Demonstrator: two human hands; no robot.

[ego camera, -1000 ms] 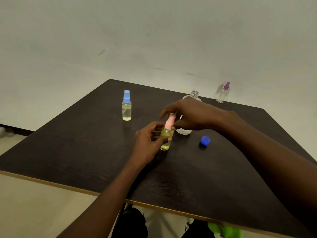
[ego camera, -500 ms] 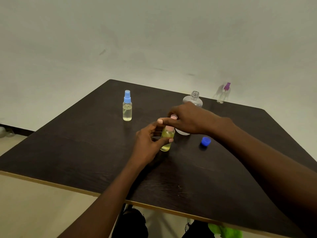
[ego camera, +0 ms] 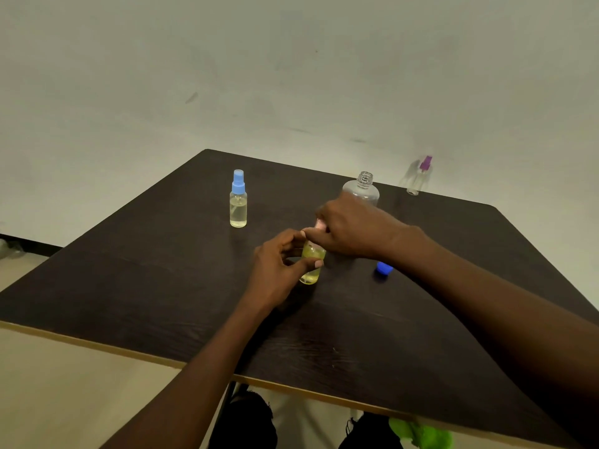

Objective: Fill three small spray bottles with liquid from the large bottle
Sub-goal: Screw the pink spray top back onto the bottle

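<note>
A small spray bottle (ego camera: 311, 264) with yellowish liquid stands mid-table. My left hand (ego camera: 278, 267) grips its body, thumb across the front. My right hand (ego camera: 350, 226) curls over its pink spray top (ego camera: 319, 224), hiding most of it. Behind my right hand stands the large clear bottle (ego camera: 364, 187), uncapped and partly hidden. Its blue cap (ego camera: 384, 268) lies to the right. A blue-topped spray bottle (ego camera: 238, 199) holding pale liquid stands at the back left. At the far right edge is a purple-topped spray bottle (ego camera: 419, 176) that looks empty.
The dark wooden table (ego camera: 162, 286) has a pale front edge, with a plain wall behind it. Dark shoes and a green object (ego camera: 421, 432) show on the floor below the front edge.
My right hand has come down over the pink top, which stood visible above the bottle a second ago. My left hand keeps its grip on the bottle.
</note>
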